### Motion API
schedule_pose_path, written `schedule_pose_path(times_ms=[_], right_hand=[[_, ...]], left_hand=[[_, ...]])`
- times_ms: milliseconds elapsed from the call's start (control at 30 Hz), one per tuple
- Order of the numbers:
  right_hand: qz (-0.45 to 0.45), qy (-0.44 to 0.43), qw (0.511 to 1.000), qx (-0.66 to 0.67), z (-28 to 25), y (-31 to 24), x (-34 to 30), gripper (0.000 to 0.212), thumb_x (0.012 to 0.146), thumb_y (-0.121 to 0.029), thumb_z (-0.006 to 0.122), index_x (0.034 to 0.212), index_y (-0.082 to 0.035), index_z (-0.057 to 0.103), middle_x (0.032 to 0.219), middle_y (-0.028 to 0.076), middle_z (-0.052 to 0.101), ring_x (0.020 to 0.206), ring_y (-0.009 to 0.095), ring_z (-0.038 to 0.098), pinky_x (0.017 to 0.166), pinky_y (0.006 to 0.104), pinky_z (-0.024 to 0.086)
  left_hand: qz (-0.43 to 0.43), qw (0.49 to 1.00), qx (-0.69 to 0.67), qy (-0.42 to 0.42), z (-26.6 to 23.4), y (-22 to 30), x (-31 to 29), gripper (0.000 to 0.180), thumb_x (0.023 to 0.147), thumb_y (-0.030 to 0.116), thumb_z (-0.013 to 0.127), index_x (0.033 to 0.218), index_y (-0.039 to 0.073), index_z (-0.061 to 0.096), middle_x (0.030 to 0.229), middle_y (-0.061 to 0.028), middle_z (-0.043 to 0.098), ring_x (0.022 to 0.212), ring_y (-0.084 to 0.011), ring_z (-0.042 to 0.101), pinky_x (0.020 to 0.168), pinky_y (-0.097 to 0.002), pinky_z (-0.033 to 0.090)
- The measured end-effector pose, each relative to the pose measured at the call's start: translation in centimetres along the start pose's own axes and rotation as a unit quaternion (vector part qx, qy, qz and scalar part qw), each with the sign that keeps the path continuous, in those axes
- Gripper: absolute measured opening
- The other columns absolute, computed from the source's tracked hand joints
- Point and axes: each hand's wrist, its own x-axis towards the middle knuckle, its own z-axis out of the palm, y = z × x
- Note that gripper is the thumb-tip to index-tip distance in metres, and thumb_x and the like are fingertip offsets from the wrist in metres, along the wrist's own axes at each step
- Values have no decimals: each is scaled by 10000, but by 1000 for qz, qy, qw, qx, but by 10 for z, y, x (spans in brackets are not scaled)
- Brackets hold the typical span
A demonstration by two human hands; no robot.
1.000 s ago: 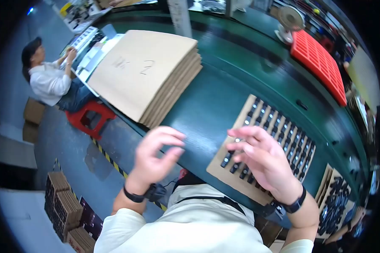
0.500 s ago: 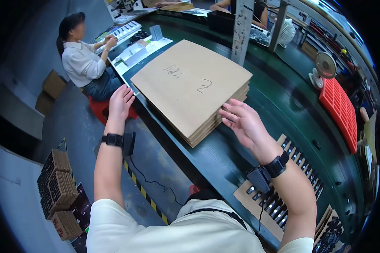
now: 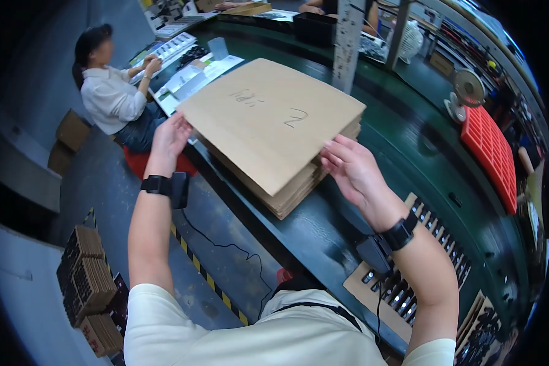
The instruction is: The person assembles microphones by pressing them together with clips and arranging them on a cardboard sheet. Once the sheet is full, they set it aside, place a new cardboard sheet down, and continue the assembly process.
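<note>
My two hands are set well apart and clamped on opposite edges of one cardboard sheet [image 3: 265,131], the left hand [image 3: 172,137] at its left corner and the right hand [image 3: 358,171] along its right edge, fingertips bent against the board. The sheet lies over a stack of similar cardboard [image 3: 296,198], its near corner slightly raised from the layers beneath; dark handwritten marks show on its upper face. A black band [image 3: 157,185] circles my left wrist and another [image 3: 401,233] my right. The stack rests on the green bench [image 3: 329,222], near its edge. Below my right forearm, and partly hidden by it, is a cardboard tray [image 3: 358,285] with rows of small black pieces. Farther right stand a red grid tray [image 3: 489,158] and, just beside it, a small fan [image 3: 469,87]. Beyond the stack rises a pale post [image 3: 346,58]. To the left, a co-worker in a white shirt [image 3: 113,100] sits on a red stool [image 3: 137,161]; striped tape [image 3: 202,272] crosses the floor [image 3: 226,293] below.
</note>
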Motion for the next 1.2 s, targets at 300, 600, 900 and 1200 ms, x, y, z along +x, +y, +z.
schedule_pose_path(times_ms=[300, 600, 900, 1200], right_hand=[[-75, 41, 996, -10, 1, -17, -16, 293, 881, -47, 682, 1151, -41, 567, 967, 42, 682, 821, 121, 649, 653, 222, 530], [-103, 114, 974, -167, -121, -64, -188, 543, 867, -32, 676, 1346, -17, 421, 1193, 109, 635, 971, 159, 663, 761, 261, 555], [-11, 333, 908, -254, -231, -66, -377, 582, 883, -87, 678, 1401, -79, 414, 1101, 5, 651, 948, 81, 624, 726, 204, 496], [37, 360, 899, -249, -276, -10, -431, 521, 881, 9, 644, 1354, -82, 444, 945, -18, 638, 783, 61, 619, 648, 189, 500]], left_hand=[[14, 993, 11, -118, 6, 53, -8, 350, 984, 108, 489, 1293, -58, 496, 1271, -167, 602, 1197, -249, 558, 1054, -378, 437], [-19, 961, 55, -270, 139, -23, -182, 505, 983, 75, 486, 1442, -59, 324, 1395, -202, 499, 1240, -265, 554, 1012, -376, 496], [-166, 862, 261, -403, 231, -176, -248, 165, 925, 38, 654, 1072, 1, 589, 923, -7, 678, 771, -46, 599, 648, -184, 472], [-181, 703, 458, -512, 238, -221, -281, 130, 890, 83, 723, 929, 8, 625, 742, 39, 600, 660, -18, 535, 592, -191, 448]])
